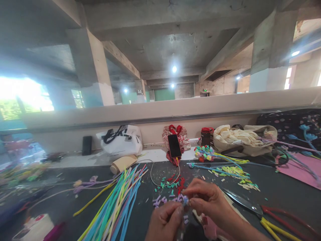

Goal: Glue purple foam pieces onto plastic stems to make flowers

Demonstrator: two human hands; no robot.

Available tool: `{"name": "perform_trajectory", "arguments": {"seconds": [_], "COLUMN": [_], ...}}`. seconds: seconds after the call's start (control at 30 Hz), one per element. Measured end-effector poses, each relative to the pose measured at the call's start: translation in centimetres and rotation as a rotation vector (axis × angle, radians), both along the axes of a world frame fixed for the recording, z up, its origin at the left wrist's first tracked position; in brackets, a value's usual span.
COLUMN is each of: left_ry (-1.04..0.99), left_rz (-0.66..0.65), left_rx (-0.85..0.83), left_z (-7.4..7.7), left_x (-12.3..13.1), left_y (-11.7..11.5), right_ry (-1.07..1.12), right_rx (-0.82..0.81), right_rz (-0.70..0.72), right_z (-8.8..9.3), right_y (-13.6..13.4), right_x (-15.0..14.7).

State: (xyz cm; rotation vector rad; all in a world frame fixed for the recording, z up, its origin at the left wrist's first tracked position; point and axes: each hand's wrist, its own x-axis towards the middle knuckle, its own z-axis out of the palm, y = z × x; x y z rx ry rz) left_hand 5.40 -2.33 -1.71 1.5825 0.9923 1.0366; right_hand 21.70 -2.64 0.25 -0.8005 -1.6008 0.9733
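Currently, head view: left hand (167,221) and right hand (209,201) meet fingertip to fingertip low centre, both pinched on small fuzzy pompom piece (185,200) between them, above dark counter (276,190). Long axis unreadable; piece too small. Cut bits (173,185) just beyond hands. Coloured stem bundle (117,201) left, running away diagonally. Scissors (253,206) near right. Phone (174,146) propped farther back.
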Motion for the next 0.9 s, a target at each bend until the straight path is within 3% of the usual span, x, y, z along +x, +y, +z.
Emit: {"name": "perform_trajectory", "arguments": {"seconds": [0.2, 0.37, 0.53, 0.63, 0.77, 0.83, 0.9], "left_ry": [-0.007, -0.12, -0.262, -0.29, -0.34, -0.353, -0.369], "left_rz": [-0.01, 0.017, 0.063, 0.005, -0.004, -0.011, -0.026], "left_rx": [-0.004, -0.141, -0.326, -0.413, -0.445, -0.437, -0.428], "left_z": [-0.3, -0.4, -0.1, 0.4, 1.0, 1.1, 1.0], "left_x": [0.1, -0.3, -0.7, -0.6, -0.5, -0.6, -0.7], "left_y": [0.0, 0.6, 0.7, 0.2, -0.2, -0.2, -0.1], "right_ry": [0.01, 0.079, 0.002, -0.092, -0.283, -0.508, -0.789], "right_rx": [0.001, -0.065, -0.141, -0.175, -0.241, -0.265, -0.151], "right_rz": [0.002, -0.024, -0.204, -0.302, -0.332, -0.375, -0.476], "right_z": [-0.1, 0.1, 1.2, 1.2, -0.7, -1.9, -2.7], "right_y": [-0.1, 0.1, 0.4, -0.1, -1.8, -2.8, -3.8], "right_x": [-0.1, 0.2, 1.6, 3.2, 5.7, 6.5, 6.7]}}
